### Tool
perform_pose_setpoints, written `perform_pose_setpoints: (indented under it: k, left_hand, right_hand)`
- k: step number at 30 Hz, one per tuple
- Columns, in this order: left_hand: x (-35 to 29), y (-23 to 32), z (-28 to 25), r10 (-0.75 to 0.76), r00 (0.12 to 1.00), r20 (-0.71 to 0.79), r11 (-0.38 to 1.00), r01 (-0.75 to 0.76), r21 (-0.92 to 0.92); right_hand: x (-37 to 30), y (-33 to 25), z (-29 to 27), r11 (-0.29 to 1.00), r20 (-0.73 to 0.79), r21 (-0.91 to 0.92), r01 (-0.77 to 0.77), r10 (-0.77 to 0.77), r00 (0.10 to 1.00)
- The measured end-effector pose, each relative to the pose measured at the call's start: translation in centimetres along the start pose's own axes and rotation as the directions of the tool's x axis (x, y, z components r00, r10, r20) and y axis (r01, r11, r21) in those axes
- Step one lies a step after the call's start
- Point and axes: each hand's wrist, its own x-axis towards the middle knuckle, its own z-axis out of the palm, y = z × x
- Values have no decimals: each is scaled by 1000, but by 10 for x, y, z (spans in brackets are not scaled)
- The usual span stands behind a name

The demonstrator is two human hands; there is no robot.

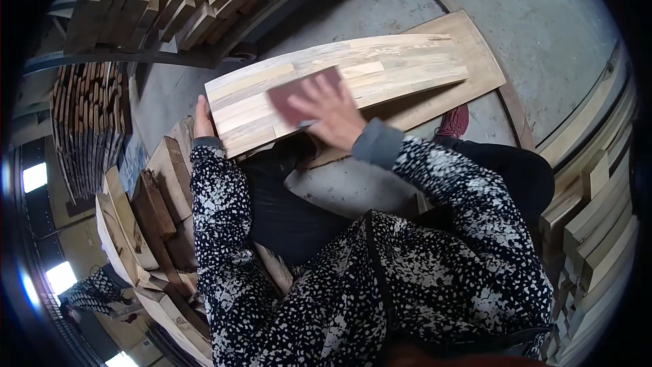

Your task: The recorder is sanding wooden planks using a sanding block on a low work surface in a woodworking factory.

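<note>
"Where the concrete floor (pixel 557 34) lies open, what's set down?"

"A broad brown board (pixel 485 61), with the pale, pieced wooden panel (pixel 401 54) partly over it, in front of the person."

"And that dark red sheet (pixel 282 97)?"

"On the panel's upper face, toward the left end. Abrasive paper, I'd guess, so this looks like the sanding step."

"How's each grip?"

"The right hand (pixel 331 110) lies flat on the sheet, fingers spread apart, slightly blurred. The left hand (pixel 203 119) is at the panel's left end; part is hidden, so I can't tell whether it's clamped there."

"And the next move?"

"Calls for even pressure lengthwise, I'd say, with the left end steadied."
</note>
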Motion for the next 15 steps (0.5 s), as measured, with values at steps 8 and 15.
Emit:
perform_pose_setpoints:
  k: [8,15]
  left_hand:
    - [32,-14,-25,-103,991,-87,994,98,-58]
    - [15,-13,8,-30,996,-81,994,21,-110]
  right_hand:
    - [-11,14,4,989,-16,-144,25,-28,999]
    - [-127,288,-25,826,-327,-252,-504,417,848]
